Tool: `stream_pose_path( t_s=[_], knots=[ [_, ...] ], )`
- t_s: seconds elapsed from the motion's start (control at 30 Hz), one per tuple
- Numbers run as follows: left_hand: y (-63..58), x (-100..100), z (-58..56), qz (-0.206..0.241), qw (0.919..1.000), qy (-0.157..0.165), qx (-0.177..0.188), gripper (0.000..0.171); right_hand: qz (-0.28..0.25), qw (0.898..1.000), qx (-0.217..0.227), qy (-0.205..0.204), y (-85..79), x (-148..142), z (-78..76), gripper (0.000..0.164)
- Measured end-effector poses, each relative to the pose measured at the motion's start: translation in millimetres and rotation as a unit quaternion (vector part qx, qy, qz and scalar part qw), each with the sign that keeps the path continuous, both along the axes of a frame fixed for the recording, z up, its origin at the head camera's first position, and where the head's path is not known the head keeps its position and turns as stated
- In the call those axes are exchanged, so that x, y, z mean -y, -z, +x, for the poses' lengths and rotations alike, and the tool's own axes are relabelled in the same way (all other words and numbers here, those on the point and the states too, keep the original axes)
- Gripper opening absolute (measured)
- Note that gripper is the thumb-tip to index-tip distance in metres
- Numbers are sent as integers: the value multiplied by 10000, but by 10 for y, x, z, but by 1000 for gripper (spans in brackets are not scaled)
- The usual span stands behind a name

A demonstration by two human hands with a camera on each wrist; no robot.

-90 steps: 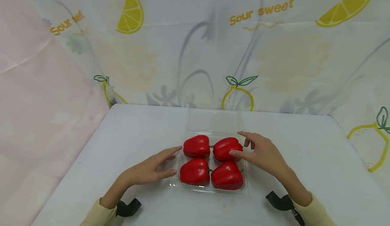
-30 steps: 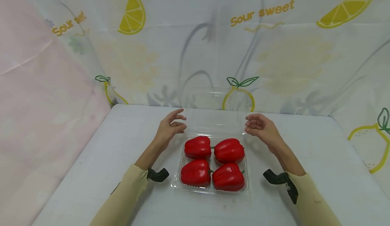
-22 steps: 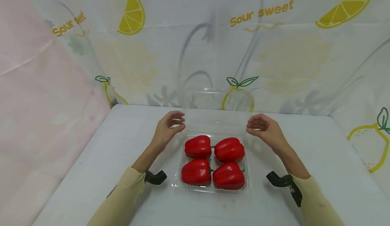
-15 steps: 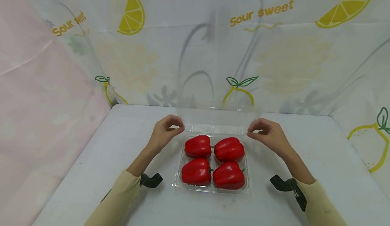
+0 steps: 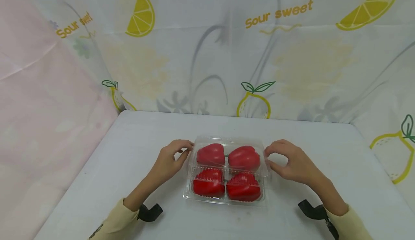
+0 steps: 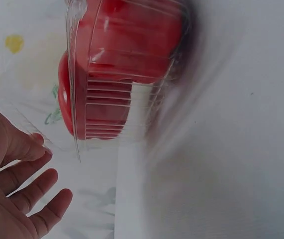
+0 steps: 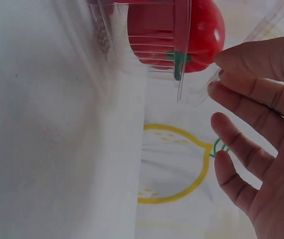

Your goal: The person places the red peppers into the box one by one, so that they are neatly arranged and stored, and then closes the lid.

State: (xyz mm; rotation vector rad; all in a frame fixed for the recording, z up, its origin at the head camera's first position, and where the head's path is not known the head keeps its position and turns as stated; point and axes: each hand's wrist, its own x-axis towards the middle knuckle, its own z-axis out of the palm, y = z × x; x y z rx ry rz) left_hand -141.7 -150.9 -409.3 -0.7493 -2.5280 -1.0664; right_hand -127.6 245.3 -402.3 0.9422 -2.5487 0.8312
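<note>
Several red bell peppers (image 5: 244, 159) lie in two rows in a clear plastic clamshell box (image 5: 223, 201) on the table. Its hinged lid (image 5: 231, 139) slants over them, with its front edge still raised off the base in both wrist views. At the lid's left side, my left hand (image 5: 168, 161) pinches the edge between thumb and index finger, the other fingers spread apart in the left wrist view. My right hand (image 5: 293, 162) pinches the opposite edge; in the right wrist view its thumb and fingertips (image 7: 220, 89) meet at the clear plastic, close to a pepper (image 7: 206, 37).
The box stands mid-table on a white tabletop (image 5: 139, 135). Behind it hangs a pale curtain (image 5: 207, 53) printed with lemons, and a pink cloth (image 5: 48, 125) covers the left side. Black camera mounts (image 5: 150, 213) sit at both wrists.
Both hands left the box's sides near the peppers, took the lid's side edges and brought it forward and down from its upright, laid-back position over the peppers. The peppers and base stayed put.
</note>
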Motion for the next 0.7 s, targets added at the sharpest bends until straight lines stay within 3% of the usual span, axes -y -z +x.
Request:
stream_pose_path(
  t_s=[0.13,0.33,0.53,0.7],
  knots=[
    [36,27,110,32,9998,81,177,24,371,9992,-108,-128,-8,-34,58,36],
    [68,83,242,332,9931,428,1041,32,665,9976,-196,-82,-3,-34,146,34],
    [55,125,415,943,9695,731,2142,43,1036,9935,-467,-47,13,2,219,37],
    [28,128,558,1204,9542,682,2651,49,1060,9932,-458,178,22,14,302,40]
  ],
)
